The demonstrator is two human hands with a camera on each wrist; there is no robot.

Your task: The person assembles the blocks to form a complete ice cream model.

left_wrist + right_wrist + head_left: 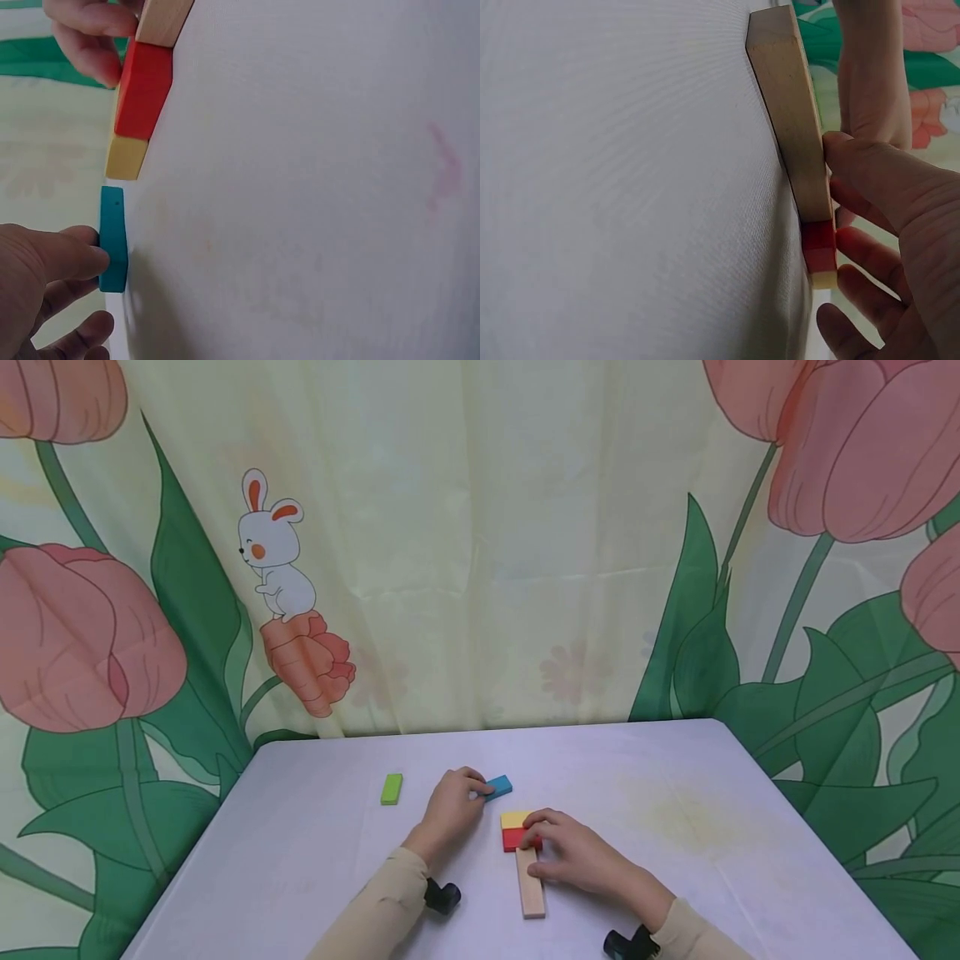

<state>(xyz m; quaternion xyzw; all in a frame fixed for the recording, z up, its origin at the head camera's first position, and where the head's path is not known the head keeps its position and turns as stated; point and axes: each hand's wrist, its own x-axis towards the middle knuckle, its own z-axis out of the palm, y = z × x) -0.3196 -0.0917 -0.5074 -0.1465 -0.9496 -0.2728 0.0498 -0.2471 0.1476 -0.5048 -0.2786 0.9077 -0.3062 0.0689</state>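
Wooden blocks lie flat on a white-covered table (675, 793). Natural-wood plank (531, 883) runs away from the person, long axis near-to-far; red block (517, 839) butts its far end, yellow block (515, 819) touches beyond that, the three making one line. Right hand (581, 860) rests over the join: thumb against the plank's side edge, fingertips on the red block, fingers bent and pressing rather than wrapped round anything. Blue block (498, 787) sits just beyond and left of the yellow one, apart from it, long axis skewed, its far end angled to the right, not in line with the row. Left hand (452, 808) pinches the blue block's near-left end between thumb and fingers. Green block (392, 788) lies alone, well to the left, long axis roughly near-to-far. Risks, as judged: sliding the blue piece in skewed could strike the yellow block's corner and knock the row crooked; the right hand's sideways thumb pressure could swing the plank off the red block; the cloth may drag.
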